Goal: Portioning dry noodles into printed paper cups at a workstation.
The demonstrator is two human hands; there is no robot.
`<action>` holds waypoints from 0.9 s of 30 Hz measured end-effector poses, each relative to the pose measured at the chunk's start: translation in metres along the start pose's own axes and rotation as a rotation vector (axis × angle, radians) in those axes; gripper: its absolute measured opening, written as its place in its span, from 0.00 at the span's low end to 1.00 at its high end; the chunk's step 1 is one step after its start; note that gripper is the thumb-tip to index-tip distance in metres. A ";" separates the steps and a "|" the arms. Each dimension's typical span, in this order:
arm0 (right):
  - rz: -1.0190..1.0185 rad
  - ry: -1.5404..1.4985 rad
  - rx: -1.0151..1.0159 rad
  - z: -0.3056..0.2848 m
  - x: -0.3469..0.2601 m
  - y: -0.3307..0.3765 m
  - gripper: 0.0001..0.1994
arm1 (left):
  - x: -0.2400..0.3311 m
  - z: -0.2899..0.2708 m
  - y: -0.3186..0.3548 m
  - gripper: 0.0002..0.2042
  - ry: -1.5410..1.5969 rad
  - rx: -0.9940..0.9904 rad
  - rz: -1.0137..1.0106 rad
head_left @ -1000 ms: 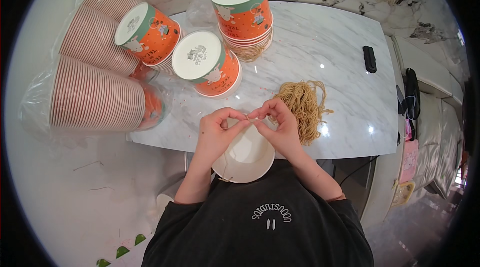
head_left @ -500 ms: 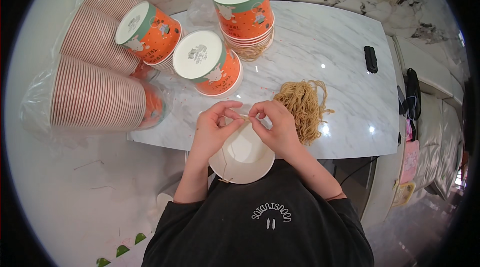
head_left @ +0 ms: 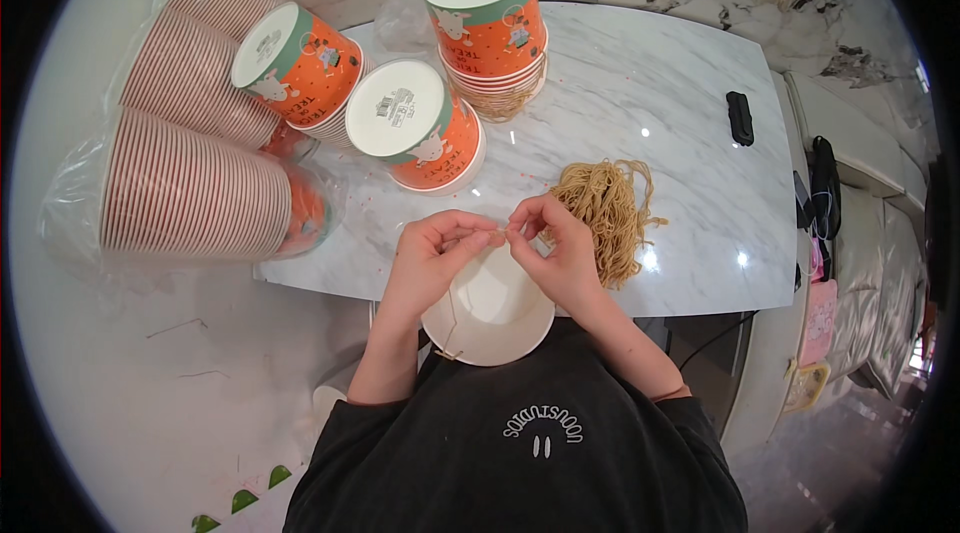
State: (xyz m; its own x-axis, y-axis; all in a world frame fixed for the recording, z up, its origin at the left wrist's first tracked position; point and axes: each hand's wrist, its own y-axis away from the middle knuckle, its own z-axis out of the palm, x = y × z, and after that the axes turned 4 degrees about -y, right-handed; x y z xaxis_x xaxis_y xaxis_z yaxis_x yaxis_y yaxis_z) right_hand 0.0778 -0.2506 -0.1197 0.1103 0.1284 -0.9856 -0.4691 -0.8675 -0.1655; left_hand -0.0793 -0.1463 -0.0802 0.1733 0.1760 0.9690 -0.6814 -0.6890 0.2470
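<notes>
A white paper bucket [head_left: 510,338] rests mouth-up against my front at the table's near edge. Over its far rim my left hand [head_left: 435,263] and my right hand [head_left: 558,258] meet, fingertips nearly touching. Both are closed in a pinch on the end of a thin tan cord [head_left: 453,308]. From there the cord runs down across the bucket's inside to its near left rim, where a small bit of it sticks out. Whether a hole or knot sits under my fingertips is hidden. Just beyond my right hand lies a loose bundle of tan cords [head_left: 605,213].
Upturned orange paper buckets stand at the back: a single-looking one [head_left: 430,138], a stack [head_left: 488,23] with cords around its lower rims, and another stack [head_left: 300,68]. Plastic-wrapped bucket stacks [head_left: 195,188] line the left. A black object [head_left: 740,119] lies at the table's [head_left: 690,203] right.
My fingertips have come closer together over the far rim, the left hand shifting slightly right and down. The bucket has moved a little to the right.
</notes>
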 end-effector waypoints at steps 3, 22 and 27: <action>0.001 0.002 -0.021 -0.001 -0.002 0.001 0.08 | 0.001 -0.006 -0.001 0.08 0.019 -0.048 -0.012; -0.074 0.100 -0.049 -0.002 -0.004 0.001 0.08 | 0.009 -0.003 0.010 0.06 -0.389 0.200 0.080; -0.070 0.117 -0.037 -0.002 -0.004 0.001 0.08 | 0.009 -0.005 0.014 0.07 -0.473 0.240 0.261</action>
State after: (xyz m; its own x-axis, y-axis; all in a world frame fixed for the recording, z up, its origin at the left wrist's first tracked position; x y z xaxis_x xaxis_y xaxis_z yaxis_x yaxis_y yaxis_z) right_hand 0.0785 -0.2530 -0.1160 0.2442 0.1335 -0.9605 -0.4242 -0.8759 -0.2297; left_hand -0.0903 -0.1509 -0.0679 0.3573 -0.3159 0.8789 -0.5739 -0.8167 -0.0602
